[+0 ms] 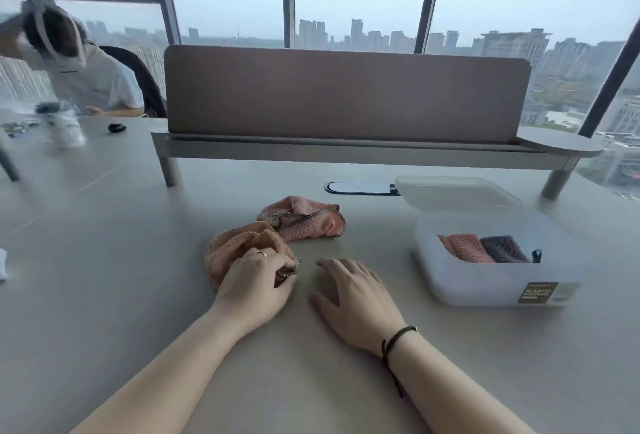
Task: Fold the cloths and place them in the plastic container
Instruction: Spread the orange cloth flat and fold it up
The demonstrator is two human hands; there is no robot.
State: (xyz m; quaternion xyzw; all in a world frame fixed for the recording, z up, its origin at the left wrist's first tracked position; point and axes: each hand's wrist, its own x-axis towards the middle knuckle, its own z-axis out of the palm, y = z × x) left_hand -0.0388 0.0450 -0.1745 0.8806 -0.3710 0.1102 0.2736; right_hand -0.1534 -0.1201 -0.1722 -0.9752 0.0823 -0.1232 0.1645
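A crumpled orange cloth [231, 246] lies on the table in front of me, and my left hand [258, 281] grips its near right edge. Just behind it sits a crumpled pink cloth [304, 217] with a dark trim. My right hand [353, 291] rests flat on the table to the right of the orange cloth, fingers apart, holding nothing. To the right stands the translucent plastic container [485, 281], lid off, with a folded pink cloth [464, 246] and a folded dark purple cloth [502, 248] side by side inside.
The container's lid [453, 193] leans behind it. A raised shelf with a brown divider panel [346, 94] runs across the back of the table. A cable slot [360, 188] lies beneath it. Another person [86, 77] sits at far left beside a blurred bottle [64, 128].
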